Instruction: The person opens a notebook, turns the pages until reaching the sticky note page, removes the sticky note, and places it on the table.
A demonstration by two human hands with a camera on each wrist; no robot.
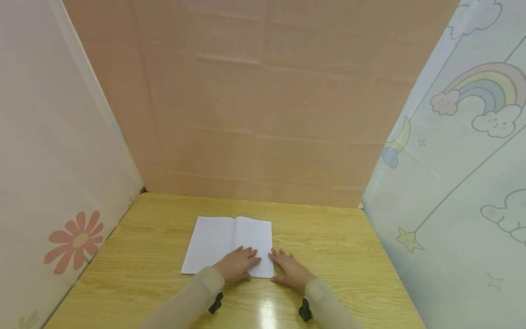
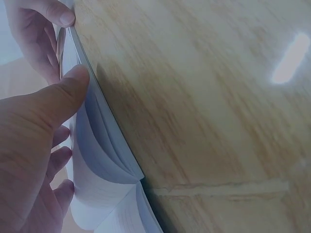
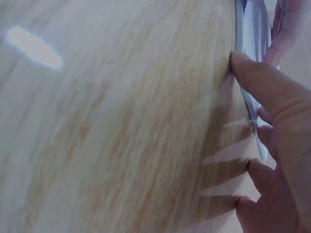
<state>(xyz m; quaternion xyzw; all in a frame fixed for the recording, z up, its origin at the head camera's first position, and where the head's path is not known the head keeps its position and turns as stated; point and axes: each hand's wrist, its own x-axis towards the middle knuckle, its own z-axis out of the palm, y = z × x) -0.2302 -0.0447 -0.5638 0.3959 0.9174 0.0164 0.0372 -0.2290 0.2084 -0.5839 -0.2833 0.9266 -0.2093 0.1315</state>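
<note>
Walls [image 1: 448, 196] (both printed) flank the table [image 1: 333, 242], left hand [image 1: 235, 265] overlapping the notebook [image 1: 213, 242].

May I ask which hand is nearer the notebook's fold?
Left: the left hand is at the near end of the fold; the right hand is at the right page's outer edge.

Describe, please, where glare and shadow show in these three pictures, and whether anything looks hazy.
Head view: a bright glare on the table near the bottom edge; left wrist view: a white glare streak at upper right, bluish shade between the notebook pages; right wrist view: a glare streak at upper left, shadows beside the right hand, table grain looking soft and hazy.
</note>
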